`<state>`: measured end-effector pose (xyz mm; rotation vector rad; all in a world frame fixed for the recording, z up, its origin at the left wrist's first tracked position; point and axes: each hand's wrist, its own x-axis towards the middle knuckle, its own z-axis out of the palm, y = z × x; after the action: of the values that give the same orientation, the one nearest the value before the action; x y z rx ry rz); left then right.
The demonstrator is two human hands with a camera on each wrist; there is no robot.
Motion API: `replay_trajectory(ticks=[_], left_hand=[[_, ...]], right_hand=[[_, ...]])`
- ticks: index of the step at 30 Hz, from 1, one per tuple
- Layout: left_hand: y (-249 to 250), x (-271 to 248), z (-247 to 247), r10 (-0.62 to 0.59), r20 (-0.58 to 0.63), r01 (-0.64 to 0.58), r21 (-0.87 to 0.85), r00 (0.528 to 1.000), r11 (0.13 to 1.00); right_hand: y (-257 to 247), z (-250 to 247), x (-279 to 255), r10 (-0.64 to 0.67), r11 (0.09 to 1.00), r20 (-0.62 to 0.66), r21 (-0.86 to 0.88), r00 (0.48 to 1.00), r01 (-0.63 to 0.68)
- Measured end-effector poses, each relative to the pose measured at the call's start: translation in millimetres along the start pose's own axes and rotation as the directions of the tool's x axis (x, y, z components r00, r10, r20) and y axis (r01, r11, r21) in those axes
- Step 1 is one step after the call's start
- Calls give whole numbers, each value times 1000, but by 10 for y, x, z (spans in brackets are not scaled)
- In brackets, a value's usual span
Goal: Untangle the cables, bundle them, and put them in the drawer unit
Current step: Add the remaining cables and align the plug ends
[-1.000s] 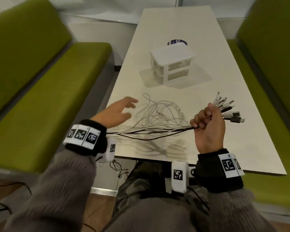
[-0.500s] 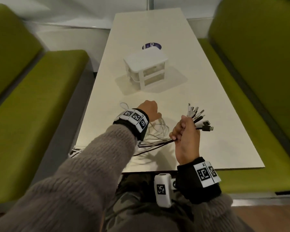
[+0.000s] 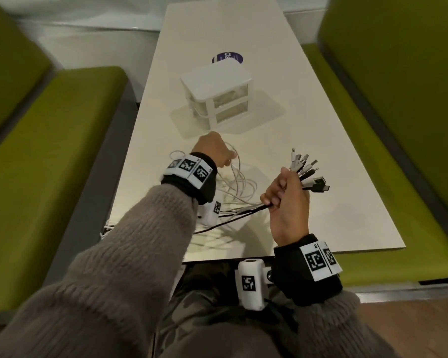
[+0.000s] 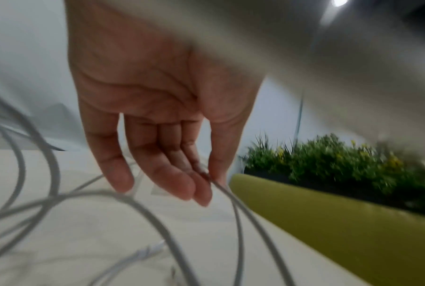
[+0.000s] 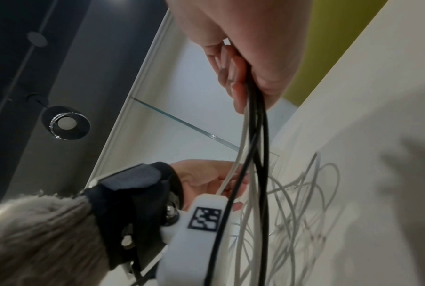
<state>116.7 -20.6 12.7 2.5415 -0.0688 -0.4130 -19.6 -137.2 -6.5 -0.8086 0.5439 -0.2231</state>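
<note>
- Pinching a white loop between thumb and fingers (image 4: 182, 181), the left hand (image 3: 212, 151) reaches over the loose cables (image 3: 237, 187) on the desk (image 3: 334, 151).
- Right hand (image 3: 287, 202) is fisted round the gathered cables near their plugs (image 3: 308, 171), which fan out above the desk.
- Strands run from that fist down to the pile.
- Drawer unit (image 3: 217, 91) stands just beyond the left hand, drawers closed.
</note>
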Motion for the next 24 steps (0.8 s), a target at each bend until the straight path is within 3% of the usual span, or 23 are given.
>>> replay_trajectory(ticks=[3,5,6,8,10,11,13,17,24], left_hand=[[47,-68,-228,-15,-80,2,-157,997,988],[112,-130,-364,84,-197,-102,-81,977,991],[148,-172,-417,145,-197,-149,-7,970,989],[194,-258,-470,196,-17,-194,92,980,977],[180,-298,-470,212,180,-230,88,961,969],[163,-318,-466,248,211,-270,82,945,959],[151,-374,-447,344,158,-349,2,925,937],[218,-639,-357,443,-29,-416,-405,896,814],[236,-849,-71,422,-172,-445,-527,890,724]], right_hand=[[-19,6,-9,-7,1000,14,6,1000,7],[-22,10,-13,-11,1000,23,-10,1000,11],[-18,16,-14,-9,1000,27,-25,1000,9],[-15,28,-16,-11,998,37,-57,999,13],[-15,42,-15,-37,995,61,-89,997,42],[-9,47,-21,-53,992,76,-109,996,61],[4,57,-40,-74,986,102,-142,992,88],[3,99,-78,-93,980,155,-159,983,118],[64,103,-97,-162,949,287,-216,944,228]])
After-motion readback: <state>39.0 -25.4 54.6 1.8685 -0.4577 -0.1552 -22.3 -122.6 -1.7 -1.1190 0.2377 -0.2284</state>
